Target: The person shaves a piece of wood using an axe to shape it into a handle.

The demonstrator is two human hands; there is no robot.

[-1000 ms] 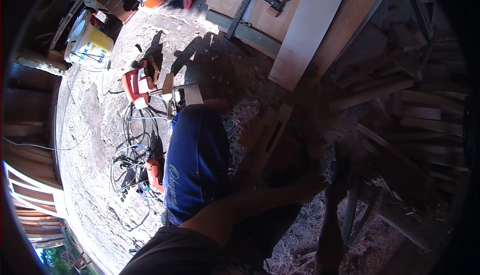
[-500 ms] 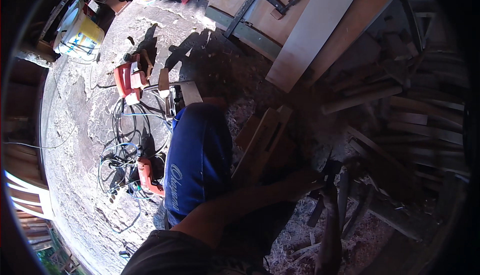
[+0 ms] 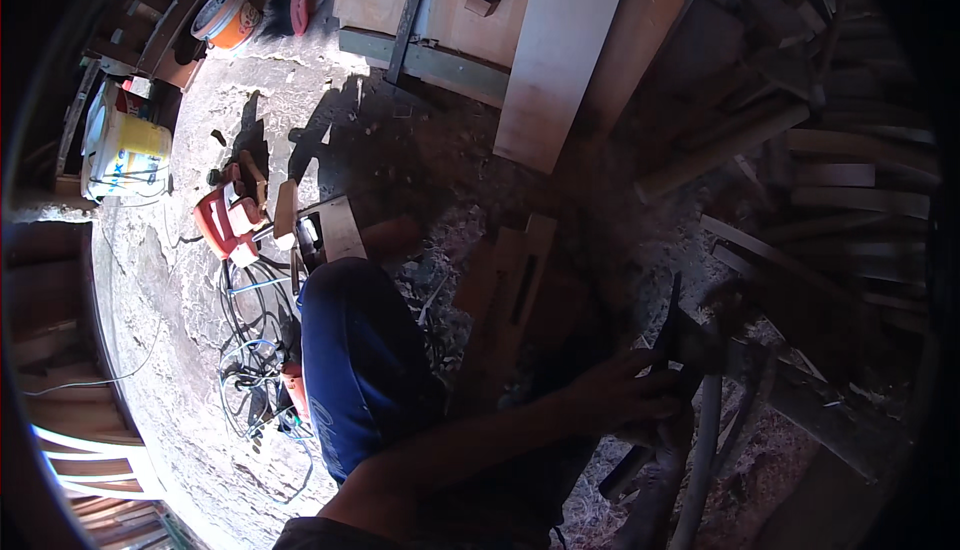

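Note:
My left hand [image 3: 632, 388] reaches across from the left, its fingers closed round a dark, narrow, pointed piece [image 3: 670, 318]. Deep shade keeps me from telling the kind of piece. My right hand [image 3: 668, 438] is just below, closed against the lower part of the same piece, its fingers mostly hidden. A pale curved stick [image 3: 705, 450] stands close beside the right hand. Left of the hands, a long wooden block [image 3: 522, 285] with a dark slot leans near my knee.
A red power tool [image 3: 228, 228], cables [image 3: 255, 315] and a wooden-handled metal tool [image 3: 338, 228] lie on the rough floor at left. Buckets [image 3: 125, 150] stand farther back. Boards [image 3: 565, 60] with a clamp [image 3: 412, 15] lie ahead; wooden strips [image 3: 840, 175] pile up at right.
The view has shifted, so the floor things appear farther left. The dark piece now points up more plainly between my hands, and my left fingers lie farther over it.

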